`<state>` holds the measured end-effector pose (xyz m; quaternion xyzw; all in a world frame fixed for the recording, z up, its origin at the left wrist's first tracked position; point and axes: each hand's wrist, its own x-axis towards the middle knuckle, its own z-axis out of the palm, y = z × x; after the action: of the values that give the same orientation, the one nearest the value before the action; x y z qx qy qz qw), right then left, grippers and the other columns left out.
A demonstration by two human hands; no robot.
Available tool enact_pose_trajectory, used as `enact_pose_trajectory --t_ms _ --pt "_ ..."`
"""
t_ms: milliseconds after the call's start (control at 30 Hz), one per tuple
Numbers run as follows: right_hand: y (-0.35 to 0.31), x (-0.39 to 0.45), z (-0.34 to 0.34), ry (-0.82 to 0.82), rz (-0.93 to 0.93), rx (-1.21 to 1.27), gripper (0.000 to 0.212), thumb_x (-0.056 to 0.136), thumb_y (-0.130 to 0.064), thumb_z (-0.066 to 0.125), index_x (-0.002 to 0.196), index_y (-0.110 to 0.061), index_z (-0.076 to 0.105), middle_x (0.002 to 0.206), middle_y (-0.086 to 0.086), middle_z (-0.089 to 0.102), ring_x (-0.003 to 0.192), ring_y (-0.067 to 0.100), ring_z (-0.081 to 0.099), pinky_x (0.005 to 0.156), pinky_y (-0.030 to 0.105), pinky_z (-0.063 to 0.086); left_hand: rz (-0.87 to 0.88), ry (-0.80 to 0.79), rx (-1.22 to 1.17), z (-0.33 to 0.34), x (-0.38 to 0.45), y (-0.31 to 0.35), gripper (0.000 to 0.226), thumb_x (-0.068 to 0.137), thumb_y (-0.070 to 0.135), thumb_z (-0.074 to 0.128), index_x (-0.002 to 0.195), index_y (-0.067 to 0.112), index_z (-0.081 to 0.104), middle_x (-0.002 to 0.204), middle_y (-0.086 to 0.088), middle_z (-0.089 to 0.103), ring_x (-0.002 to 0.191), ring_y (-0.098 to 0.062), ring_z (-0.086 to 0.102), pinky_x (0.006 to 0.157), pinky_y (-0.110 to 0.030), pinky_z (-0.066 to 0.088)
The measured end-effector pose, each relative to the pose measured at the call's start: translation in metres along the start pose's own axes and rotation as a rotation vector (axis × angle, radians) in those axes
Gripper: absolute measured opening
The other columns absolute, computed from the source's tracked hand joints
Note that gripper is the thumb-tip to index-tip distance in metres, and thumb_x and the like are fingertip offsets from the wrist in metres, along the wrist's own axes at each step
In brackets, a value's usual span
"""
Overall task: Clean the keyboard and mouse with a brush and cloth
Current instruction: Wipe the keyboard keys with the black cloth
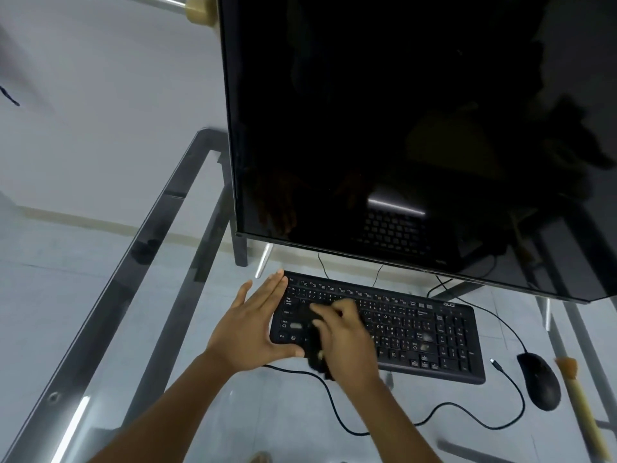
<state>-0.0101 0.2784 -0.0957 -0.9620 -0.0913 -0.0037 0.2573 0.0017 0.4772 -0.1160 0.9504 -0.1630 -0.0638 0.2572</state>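
1. One black keyboard [417, 332] is lying on the glass table [100, 329], just below the front edge of one big dark monitor [400, 128].
2. Two hands are working at the keyboard's left end.
3. Left hand [253, 325] is resting flat against the keyboard's left edge, fingers [270, 289] stretched out and apart, gripping nothing; thumb is lying along the kbd's near-left corner.
4. Right hand [347, 342] is pressing one dark cloth [315, 349] onto the left-side keys; fingers curled round the cloth, blurred w/ motion.
5. One black mouse [539, 380] is sitting just right of the keyboard, apart from it.
6. One brush [581, 406] w/ pale handle and tan bristles is lying right of the mouse, further from the kbd, untouched.
7. One black cable [434, 416] is looping on the table near side of the keyboard, w/ one loose plug end [495, 362] between kbd and mouse.
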Motion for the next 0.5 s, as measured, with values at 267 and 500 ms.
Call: enact_pose_trajectory --t_ms 267,500 --pt "-0.012 -0.017 -0.015 0.002 0.177 0.19 0.03 0.083 -0.054 0.067 0.1 -0.029 0.068 0.092 -0.004 0.064 0.064 0.002 0.055 0.063 0.016 0.054 0.018 -0.007 0.013 0.003 0.0 -0.002 0.125 0.063 0.094 0.044 0.153 0.02 -0.002 0.16 0.012 -0.011 0.145 0.001 -0.01 0.118 -0.036 -0.01" --pt "0.0 -0.005 -0.037 -0.125 0.438 0.59 0.019 0.082 -0.045 0.072 0.085 -0.031 0.059 0.073 -0.002 0.064 0.051 0.017 0.057 0.045 0.029 0.046 0.026 -0.027 0.013 0.001 0.0 -0.005 0.126 0.063 0.094 0.044 0.153 0.021 -0.005 0.159 0.012 -0.015 0.143 0.001 -0.016 0.117 -0.033 -0.015"
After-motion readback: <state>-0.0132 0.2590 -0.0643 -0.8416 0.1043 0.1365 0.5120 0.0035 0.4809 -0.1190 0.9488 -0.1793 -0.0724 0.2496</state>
